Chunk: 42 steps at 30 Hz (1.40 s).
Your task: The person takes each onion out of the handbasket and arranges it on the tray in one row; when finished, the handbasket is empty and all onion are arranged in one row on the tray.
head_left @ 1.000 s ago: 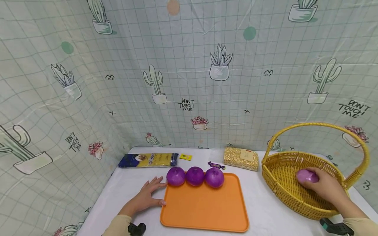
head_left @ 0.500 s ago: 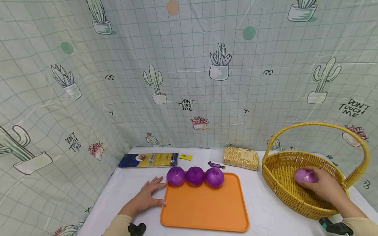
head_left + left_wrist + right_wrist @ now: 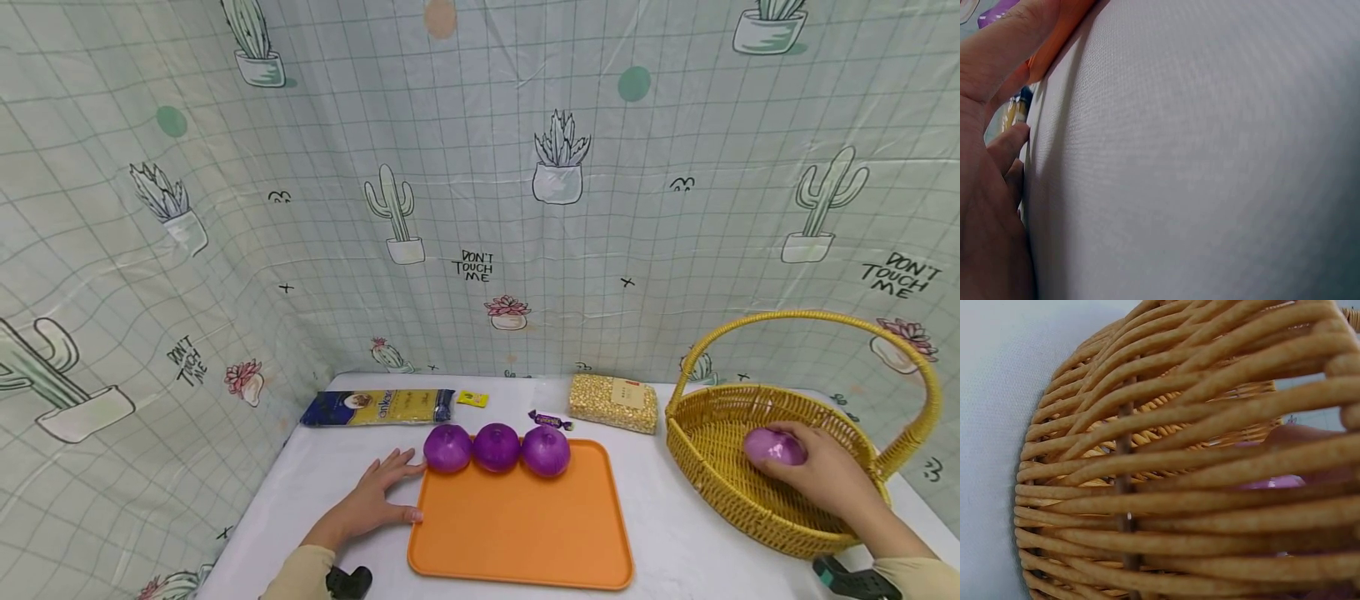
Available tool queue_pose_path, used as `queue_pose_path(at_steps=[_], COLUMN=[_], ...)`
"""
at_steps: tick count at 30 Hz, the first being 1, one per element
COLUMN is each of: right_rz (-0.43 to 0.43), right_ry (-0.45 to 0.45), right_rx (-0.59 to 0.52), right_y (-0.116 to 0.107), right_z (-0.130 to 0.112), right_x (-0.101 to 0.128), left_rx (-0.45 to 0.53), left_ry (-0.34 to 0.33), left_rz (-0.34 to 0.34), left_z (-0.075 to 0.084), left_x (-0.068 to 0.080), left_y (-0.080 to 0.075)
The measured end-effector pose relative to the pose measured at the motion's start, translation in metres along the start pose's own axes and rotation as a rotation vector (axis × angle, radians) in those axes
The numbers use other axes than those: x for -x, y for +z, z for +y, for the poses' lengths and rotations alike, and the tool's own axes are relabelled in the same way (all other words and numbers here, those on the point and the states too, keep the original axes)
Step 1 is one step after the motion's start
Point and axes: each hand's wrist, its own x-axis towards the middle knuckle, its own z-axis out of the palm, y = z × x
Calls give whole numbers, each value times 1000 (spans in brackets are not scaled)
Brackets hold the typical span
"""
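Wicker basket [image 3: 720, 492], right: right hand [image 3: 821, 475] curled on onion [image 3: 772, 447]; left hand [image 3: 375, 497] flat on desk [image 3: 675, 542], fingers apart, touching tray [image 3: 525, 525].

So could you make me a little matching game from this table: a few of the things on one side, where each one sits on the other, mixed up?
Things:
1. right hand
2. left hand
3. three purple onions
4. pasta packet

Places:
A. along the far edge of the orange tray
B. on the white table by the back left corner
C. inside the yellow wicker basket, gripping a purple onion
D. flat on the table at the tray's left edge

Pairs: 1-C, 2-D, 3-A, 4-B
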Motion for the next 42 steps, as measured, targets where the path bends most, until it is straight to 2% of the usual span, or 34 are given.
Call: queue_pose_path(at_steps=[13, 33, 42], right_rz=[24, -9, 15], right_ry=[-39, -31, -58], right_rx=[-21, -32, -56], right_y=[0, -1, -1], right_z=[-8, -37, -50], right_x=[8, 27, 34], left_rx=[6, 7, 7], left_ry=[-14, -7, -25], left_rz=[9, 1, -3], left_z=[2, 5, 5], left_x=[0, 3, 1], left_y=[1, -1, -1])
